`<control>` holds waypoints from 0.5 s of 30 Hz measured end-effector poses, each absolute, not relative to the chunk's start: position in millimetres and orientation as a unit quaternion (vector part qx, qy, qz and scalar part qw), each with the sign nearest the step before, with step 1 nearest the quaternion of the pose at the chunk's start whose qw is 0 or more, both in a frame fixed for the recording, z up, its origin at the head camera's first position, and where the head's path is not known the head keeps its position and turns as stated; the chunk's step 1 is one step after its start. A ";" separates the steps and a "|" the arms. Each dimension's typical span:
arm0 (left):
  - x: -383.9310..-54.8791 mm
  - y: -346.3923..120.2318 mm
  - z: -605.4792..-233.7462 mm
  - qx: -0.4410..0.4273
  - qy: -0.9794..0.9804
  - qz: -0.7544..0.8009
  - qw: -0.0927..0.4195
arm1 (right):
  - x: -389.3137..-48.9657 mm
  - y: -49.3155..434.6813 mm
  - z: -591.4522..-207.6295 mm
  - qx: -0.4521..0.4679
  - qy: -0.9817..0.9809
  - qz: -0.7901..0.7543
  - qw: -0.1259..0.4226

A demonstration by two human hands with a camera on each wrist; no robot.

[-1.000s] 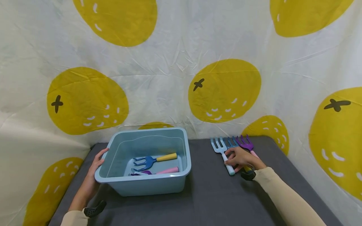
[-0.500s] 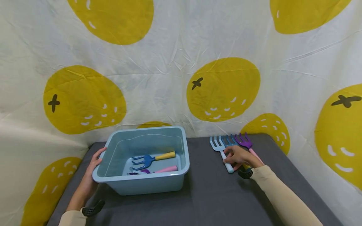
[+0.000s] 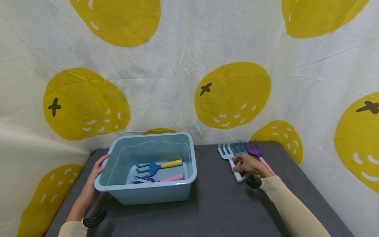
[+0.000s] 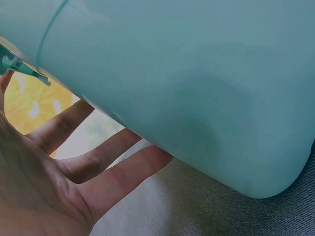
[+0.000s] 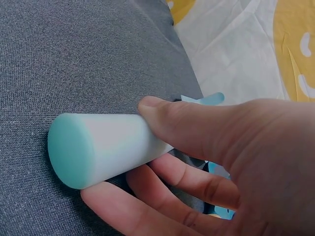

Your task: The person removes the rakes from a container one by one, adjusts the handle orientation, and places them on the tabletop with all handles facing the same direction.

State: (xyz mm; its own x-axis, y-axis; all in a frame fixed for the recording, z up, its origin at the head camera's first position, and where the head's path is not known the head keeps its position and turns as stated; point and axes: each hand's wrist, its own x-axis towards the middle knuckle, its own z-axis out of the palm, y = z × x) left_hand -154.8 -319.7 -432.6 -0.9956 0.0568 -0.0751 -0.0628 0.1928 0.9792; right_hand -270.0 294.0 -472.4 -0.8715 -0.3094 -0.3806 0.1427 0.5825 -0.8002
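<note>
My left hand (image 3: 95,171) is at the left rim of a light blue plastic basin (image 3: 151,196). In the left wrist view its fingers (image 4: 125,174) are extended against the outer wall. Inside the basin lie a blue hand rake (image 3: 152,169) with a yellow handle and a purple one with a pink handle (image 3: 173,178), plus a pale blue piece beside it. On the right, my right hand (image 3: 250,166) pinches the whitish handle (image 5: 120,140) of a light blue hand rake (image 3: 226,153) between thumb and fingers. The handle's rounded end is turquoise. The rake lies on the dark cloth.
Beside the light blue rake lie a blue rake (image 3: 239,148), partly hidden by my hand, and a purple rake (image 3: 254,149) with a pink handle. Dark grey cloth (image 3: 219,207) covers the table. A white curtain (image 3: 165,98) with yellow fruit prints hangs behind.
The head view has shifted slightly. Both hands keep their places, the left at the basin's rim and the right on the light blue hand rake's handle.
</note>
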 end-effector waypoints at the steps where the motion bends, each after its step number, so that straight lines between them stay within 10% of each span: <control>1: -154.6 -320.1 -432.4 -0.002 0.771 0.635 0.046 | -269.5 293.3 -472.1 -0.048 0.854 -0.455 0.248; 15: -153.0 -320.5 -436.2 0.001 0.774 0.632 0.039 | -258.9 290.3 -470.2 -0.039 0.865 -0.439 0.241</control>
State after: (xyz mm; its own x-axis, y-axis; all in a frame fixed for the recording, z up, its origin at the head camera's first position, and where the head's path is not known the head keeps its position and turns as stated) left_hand -153.0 -320.5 -436.2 -0.9969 0.0511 -0.0593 -0.0480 0.2003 0.9786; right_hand -258.9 290.3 -470.2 -0.8811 -0.2781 -0.3826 0.1449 0.6114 -0.7779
